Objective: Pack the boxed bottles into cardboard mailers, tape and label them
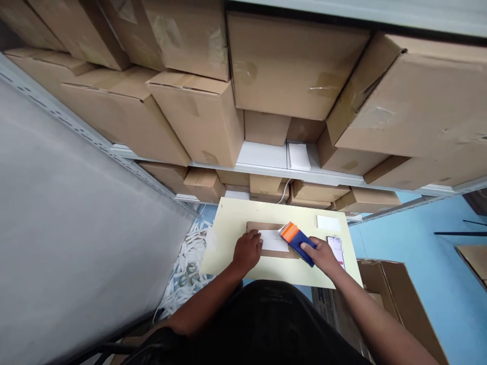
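Note:
On the pale yellow table point(232, 218) lies a flat brown cardboard piece point(262, 225) with a white paper sheet point(272, 239) on top. My left hand point(247, 251) rests on the left end of the sheet and cardboard, fingers laid down over them and slightly apart. My right hand point(321, 253) is closed around a flat blue and orange block point(302, 247), whose exact kind I cannot make out. The block's orange end points up and left over the right part of the sheet and hides some of it.
A phone point(335, 249) and a white paper stack point(327, 223) lie at the table's right. Shelves full of cardboard boxes point(289, 66) rise behind it. White paper strips point(190, 253) litter the floor at left. An open carton point(395, 289) stands at right.

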A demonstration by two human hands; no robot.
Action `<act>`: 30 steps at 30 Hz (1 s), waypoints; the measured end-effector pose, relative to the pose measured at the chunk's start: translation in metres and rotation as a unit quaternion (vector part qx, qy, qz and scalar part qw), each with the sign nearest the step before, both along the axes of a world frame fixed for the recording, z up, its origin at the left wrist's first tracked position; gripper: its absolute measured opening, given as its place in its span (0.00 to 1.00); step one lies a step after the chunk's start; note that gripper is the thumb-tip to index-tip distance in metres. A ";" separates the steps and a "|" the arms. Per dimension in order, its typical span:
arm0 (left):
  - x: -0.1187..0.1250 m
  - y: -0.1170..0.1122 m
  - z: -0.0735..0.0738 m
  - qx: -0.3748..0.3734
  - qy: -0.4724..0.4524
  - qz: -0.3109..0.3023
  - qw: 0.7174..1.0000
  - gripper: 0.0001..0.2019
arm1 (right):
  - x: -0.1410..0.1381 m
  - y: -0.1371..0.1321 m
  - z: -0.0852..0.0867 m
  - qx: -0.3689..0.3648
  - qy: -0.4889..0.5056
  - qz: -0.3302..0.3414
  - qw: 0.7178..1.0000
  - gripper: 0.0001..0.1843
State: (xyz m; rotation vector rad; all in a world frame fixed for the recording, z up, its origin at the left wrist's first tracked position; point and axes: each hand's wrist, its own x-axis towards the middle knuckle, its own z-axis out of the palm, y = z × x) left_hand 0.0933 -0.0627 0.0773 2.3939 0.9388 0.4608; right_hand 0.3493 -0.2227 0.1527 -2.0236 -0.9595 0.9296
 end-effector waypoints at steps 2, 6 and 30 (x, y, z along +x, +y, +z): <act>0.001 0.002 0.013 -0.063 -0.036 0.022 0.997 0.21 | -0.008 0.028 0.010 -0.023 -0.005 0.067 0.997 0.26; 0.004 0.016 0.033 -0.321 -0.084 0.106 0.938 0.25 | -0.022 0.062 0.010 -0.049 -0.029 0.141 0.988 0.25; -0.055 0.029 -0.032 -0.363 -0.101 0.305 0.874 0.12 | -0.025 0.097 0.034 -0.219 -0.191 0.261 0.920 0.28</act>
